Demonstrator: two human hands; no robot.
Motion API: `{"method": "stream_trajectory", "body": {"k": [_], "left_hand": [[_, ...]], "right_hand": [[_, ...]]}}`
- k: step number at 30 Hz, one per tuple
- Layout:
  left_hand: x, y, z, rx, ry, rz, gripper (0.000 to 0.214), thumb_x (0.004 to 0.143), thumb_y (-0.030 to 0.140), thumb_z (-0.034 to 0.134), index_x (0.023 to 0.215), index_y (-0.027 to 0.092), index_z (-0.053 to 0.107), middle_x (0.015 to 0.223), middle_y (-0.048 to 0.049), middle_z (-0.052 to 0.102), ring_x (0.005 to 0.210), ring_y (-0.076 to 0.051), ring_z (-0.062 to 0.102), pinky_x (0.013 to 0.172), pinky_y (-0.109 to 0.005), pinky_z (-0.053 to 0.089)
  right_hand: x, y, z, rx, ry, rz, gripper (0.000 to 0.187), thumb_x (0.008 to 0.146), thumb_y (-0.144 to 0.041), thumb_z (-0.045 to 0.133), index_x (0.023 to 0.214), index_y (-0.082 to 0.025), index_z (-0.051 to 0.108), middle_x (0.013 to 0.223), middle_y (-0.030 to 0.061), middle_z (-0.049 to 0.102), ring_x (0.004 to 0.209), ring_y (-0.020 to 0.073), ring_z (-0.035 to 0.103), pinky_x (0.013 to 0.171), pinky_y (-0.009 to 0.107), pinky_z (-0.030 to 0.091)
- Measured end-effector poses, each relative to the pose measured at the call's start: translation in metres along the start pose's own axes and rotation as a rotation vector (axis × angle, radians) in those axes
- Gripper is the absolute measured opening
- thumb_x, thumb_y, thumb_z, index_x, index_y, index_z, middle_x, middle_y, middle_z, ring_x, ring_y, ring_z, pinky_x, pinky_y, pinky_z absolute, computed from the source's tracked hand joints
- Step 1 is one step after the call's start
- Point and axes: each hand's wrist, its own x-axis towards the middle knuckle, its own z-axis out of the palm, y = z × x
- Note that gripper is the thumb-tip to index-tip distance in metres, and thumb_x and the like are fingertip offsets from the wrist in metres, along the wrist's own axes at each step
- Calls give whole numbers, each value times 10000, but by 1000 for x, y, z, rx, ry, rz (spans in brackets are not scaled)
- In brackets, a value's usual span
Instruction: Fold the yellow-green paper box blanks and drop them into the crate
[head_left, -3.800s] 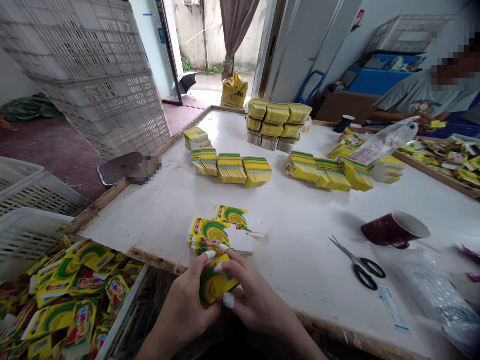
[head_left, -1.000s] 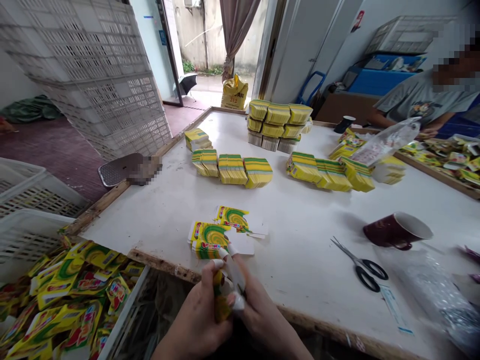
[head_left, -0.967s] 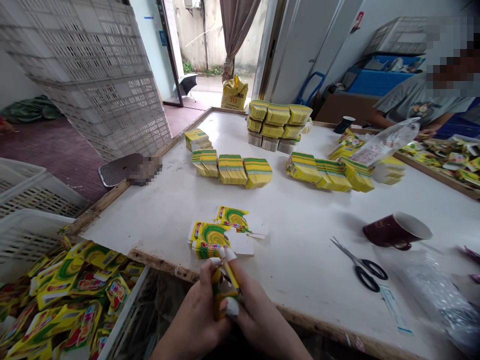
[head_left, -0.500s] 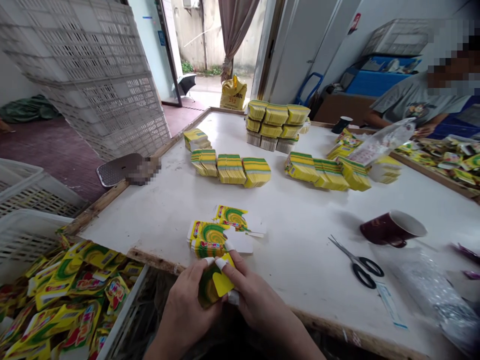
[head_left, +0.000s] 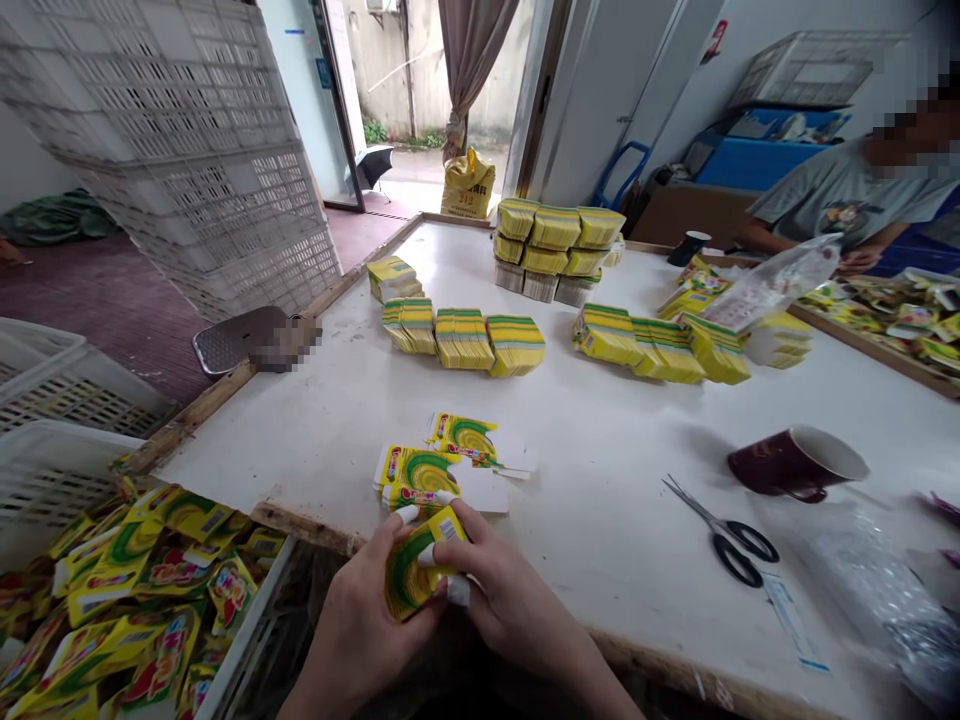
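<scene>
My left hand [head_left: 360, 625] and my right hand [head_left: 514, 610] together grip a flat yellow carton blank with green swirls [head_left: 412, 570] at the near edge of the white table [head_left: 600, 480]. Its printed face is turned up toward me. Taped fingertips pinch its edges. Just beyond my fingers lies a small stack of the same blanks [head_left: 416, 470], and a second loose blank [head_left: 463, 435] lies behind that.
A white crate [head_left: 135, 590] of loose blanks stands at my lower left. Rows of bundled blanks [head_left: 465, 338] and a taller pile [head_left: 555, 245] sit farther back. Scissors [head_left: 724, 530], a dark mug [head_left: 795, 465] and a clear plastic bag [head_left: 877, 590] lie to the right. Another person sits at far right.
The blank was turned on edge between my hands a second ago; now it lies flat-faced toward me, held slightly higher and nearer the stack.
</scene>
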Motion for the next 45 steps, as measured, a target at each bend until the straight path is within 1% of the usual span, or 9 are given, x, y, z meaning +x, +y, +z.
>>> {"method": "stream_trajectory", "body": {"k": [13,16,19,22,26,30,35,39,45], "left_hand": [[-9,-2,-5,-204,42,-136,653,657,339,797,1244,237,529,1078,-78,740,944,-282,720,816,-389,587],[-10,0,-14,-556,294,-300,660,608,324,833,1211,257,573,1051,-38,737,886,-240,719,744,-307,591],[-2,-4,-35,-975,778,-413,607,629,567,753,1143,273,620,964,-4,722,855,-198,686,642,-226,570],[8,-13,-51,-1274,945,-630,726,719,787,493,1164,225,605,1082,-69,674,1035,-225,627,737,-268,581],[7,-23,-39,-1457,852,-934,791,737,814,417,1097,134,598,1073,-139,630,982,-237,611,685,-304,582],[4,-17,-17,-1473,754,-1002,617,739,707,568,1002,154,642,935,-69,631,772,-164,599,624,-256,551],[7,2,-2,-1484,738,-833,653,676,711,666,1040,169,665,991,-53,661,886,-171,619,748,-258,552],[7,22,7,-1425,626,-600,740,632,778,651,1126,227,648,1127,-66,669,1093,-263,596,880,-359,533],[19,44,4,-1493,623,-494,580,673,779,602,833,222,608,746,5,543,667,-152,536,635,-267,533]], "right_hand": [[-3,1,14,116,137,-17,532,823,-147,650,1323,-209,477,1456,151,459,1351,260,457,1090,391,411],[0,9,18,193,227,34,749,809,-217,703,1449,-199,314,1369,161,555,1244,266,564,1036,410,465],[10,23,14,27,354,125,569,861,-203,621,1385,-209,400,1216,128,654,1146,262,620,1014,444,473],[25,36,11,-187,384,165,497,833,-104,572,1313,-189,476,1195,134,646,1139,279,589,1006,474,467],[40,46,16,-256,359,189,566,729,28,524,1254,-181,530,1148,134,636,1102,298,558,988,514,451],[44,48,18,-243,356,192,576,702,40,527,1235,-176,517,1112,126,614,1067,291,546,979,504,443],[37,35,19,-98,357,200,618,735,-24,559,1300,-198,376,913,29,585,765,187,587,740,344,534],[23,7,33,371,270,169,610,724,-84,609,1272,-241,392,874,-12,550,695,140,554,612,241,487],[3,-25,52,719,130,177,586,703,-220,743,1228,-251,484,853,-25,516,729,136,515,636,236,448]]}}
